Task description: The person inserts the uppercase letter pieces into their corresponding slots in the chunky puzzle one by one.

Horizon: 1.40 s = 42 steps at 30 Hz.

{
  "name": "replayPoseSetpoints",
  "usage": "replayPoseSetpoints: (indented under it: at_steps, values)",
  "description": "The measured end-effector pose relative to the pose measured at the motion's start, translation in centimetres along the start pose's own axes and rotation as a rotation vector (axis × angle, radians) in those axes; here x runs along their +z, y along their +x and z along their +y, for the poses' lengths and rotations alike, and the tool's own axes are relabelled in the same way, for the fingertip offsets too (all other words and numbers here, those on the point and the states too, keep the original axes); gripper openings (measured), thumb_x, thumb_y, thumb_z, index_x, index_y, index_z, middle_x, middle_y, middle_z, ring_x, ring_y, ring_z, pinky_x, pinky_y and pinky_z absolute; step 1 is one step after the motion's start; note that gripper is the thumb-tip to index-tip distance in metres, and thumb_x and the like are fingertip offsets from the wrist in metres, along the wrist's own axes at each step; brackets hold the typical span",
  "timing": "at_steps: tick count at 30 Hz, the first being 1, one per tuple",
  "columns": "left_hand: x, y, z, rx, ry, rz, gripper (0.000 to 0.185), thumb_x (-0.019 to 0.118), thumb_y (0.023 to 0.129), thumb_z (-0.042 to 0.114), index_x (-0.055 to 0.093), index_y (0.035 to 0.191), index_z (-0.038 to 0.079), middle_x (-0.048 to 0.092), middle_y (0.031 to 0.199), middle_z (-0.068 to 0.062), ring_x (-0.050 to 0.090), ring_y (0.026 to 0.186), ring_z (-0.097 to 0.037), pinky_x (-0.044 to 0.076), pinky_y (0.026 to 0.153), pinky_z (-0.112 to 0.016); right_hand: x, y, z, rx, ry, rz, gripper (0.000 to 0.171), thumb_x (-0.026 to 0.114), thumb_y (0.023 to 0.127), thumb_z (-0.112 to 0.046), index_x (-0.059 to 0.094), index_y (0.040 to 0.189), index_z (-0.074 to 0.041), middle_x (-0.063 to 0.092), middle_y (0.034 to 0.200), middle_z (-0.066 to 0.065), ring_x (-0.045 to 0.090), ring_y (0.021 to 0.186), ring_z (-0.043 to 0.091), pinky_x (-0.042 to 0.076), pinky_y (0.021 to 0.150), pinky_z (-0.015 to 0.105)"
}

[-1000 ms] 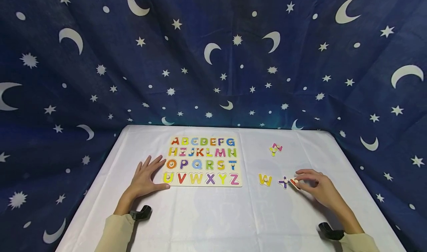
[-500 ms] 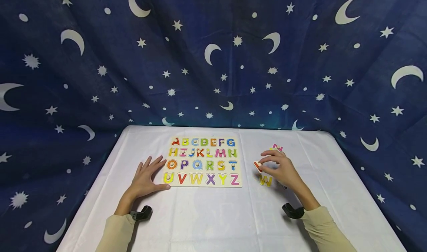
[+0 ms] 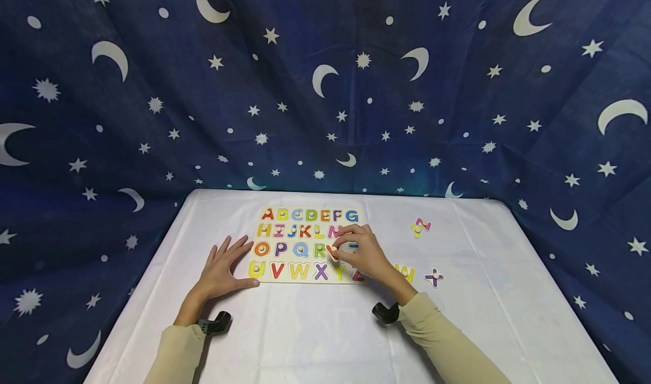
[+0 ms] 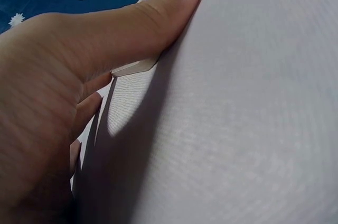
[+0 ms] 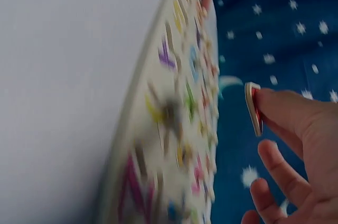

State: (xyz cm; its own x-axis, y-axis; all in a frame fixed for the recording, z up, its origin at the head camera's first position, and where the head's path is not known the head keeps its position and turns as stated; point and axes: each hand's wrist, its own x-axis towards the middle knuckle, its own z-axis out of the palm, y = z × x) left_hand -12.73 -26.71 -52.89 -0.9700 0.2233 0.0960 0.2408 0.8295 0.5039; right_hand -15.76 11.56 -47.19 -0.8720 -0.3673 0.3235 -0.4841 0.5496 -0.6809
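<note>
A wooden alphabet puzzle board [image 3: 300, 261] lies on the white-covered table, most upper letters filled with knobbed pieces. My left hand [image 3: 224, 271] rests at its left edge, fingers spread and thumb at the lower corner; the left wrist view shows that thumb [image 4: 142, 31] against the board. My right hand [image 3: 368, 254] pinches a red V piece [image 5: 253, 109], held up above the board around the R and S area in the head view. The slots V, W, X, Y and Z in the bottom row show no knobs.
Right of the board lie a yellow W piece [image 3: 407, 274] and a purple X piece [image 3: 434, 278]. Farther back, a yellow Y piece [image 3: 416, 231] and a pink Z piece [image 3: 423, 224] touch or overlap. A starry blue cloth [image 3: 285, 164] hangs behind the table [image 3: 315, 339].
My right hand has carried the red V piece leftward from beside the purple X piece, past the yellow W piece, to over the board. The left hand has stayed in place.
</note>
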Motion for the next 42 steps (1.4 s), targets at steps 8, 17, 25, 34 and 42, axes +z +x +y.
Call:
replayPoseSetpoints:
  at_steps: [8, 17, 25, 34, 42]
  values:
    - [0.0, 0.1, -0.1, -0.004, -0.002, -0.004, 0.105, 0.09, 0.065, 0.058, 0.051, 0.151, 0.011, 0.037, 0.164, -0.015, 0.012, 0.154, -0.048, 0.001, 0.122, -0.068, 5.8, 1.7, -2.7, -0.013, 0.013, -0.025, 0.008, 0.088, 0.08, -0.013, 0.081, 0.085, -0.01, 0.071, 0.112, 0.01, 0.058, 0.117, 0.036, 0.029, 0.117, 0.062]
    - [0.1, 0.2, -0.1, 0.016, -0.008, -0.001, 0.105, 0.089, 0.066, 0.059, 0.052, 0.151, 0.011, 0.037, 0.163, -0.016, 0.013, 0.153, -0.049, 0.002, 0.12, -0.071, 10.5, 2.6, -5.5, 0.109, -0.031, -0.043, 0.007, 0.088, 0.08, -0.024, 0.083, 0.081, -0.02, 0.071, 0.113, -0.002, 0.05, 0.105, 0.022, 0.04, 0.085, 0.04]
    - [-0.2, 0.2, 0.0, 0.0, 0.002, -0.014, 0.105, 0.089, 0.066, 0.058, 0.051, 0.152, 0.011, 0.037, 0.163, -0.015, 0.013, 0.153, -0.049, 0.001, 0.121, -0.07, 12.6, 2.3, -6.5, 0.107, -0.147, -0.007, 0.01, 0.09, 0.079, -0.031, 0.083, 0.08, -0.024, 0.07, 0.113, -0.005, 0.051, 0.104, 0.021, 0.04, 0.086, 0.04]
    - [-0.1, 0.2, -0.1, -0.007, -0.003, -0.018, 0.105, 0.09, 0.066, 0.059, 0.051, 0.152, 0.011, 0.037, 0.163, -0.016, 0.013, 0.153, -0.049, 0.001, 0.121, -0.071, 13.6, 1.9, -6.9, 0.115, -0.25, 0.059, 0.013, 0.09, 0.077, -0.035, 0.082, 0.078, -0.025, 0.069, 0.111, -0.006, 0.051, 0.101, 0.02, 0.039, 0.083, 0.037]
    - [-0.1, 0.3, -0.1, -0.006, -0.005, -0.014, 0.104, 0.091, 0.066, 0.057, 0.052, 0.151, 0.011, 0.037, 0.163, -0.016, 0.013, 0.153, -0.049, 0.001, 0.121, -0.07, 14.0, 1.9, -6.7, 0.114, -0.319, 0.077, 0.013, 0.09, 0.077, -0.038, 0.082, 0.078, -0.029, 0.067, 0.109, -0.007, 0.049, 0.098, 0.019, 0.04, 0.082, 0.035]
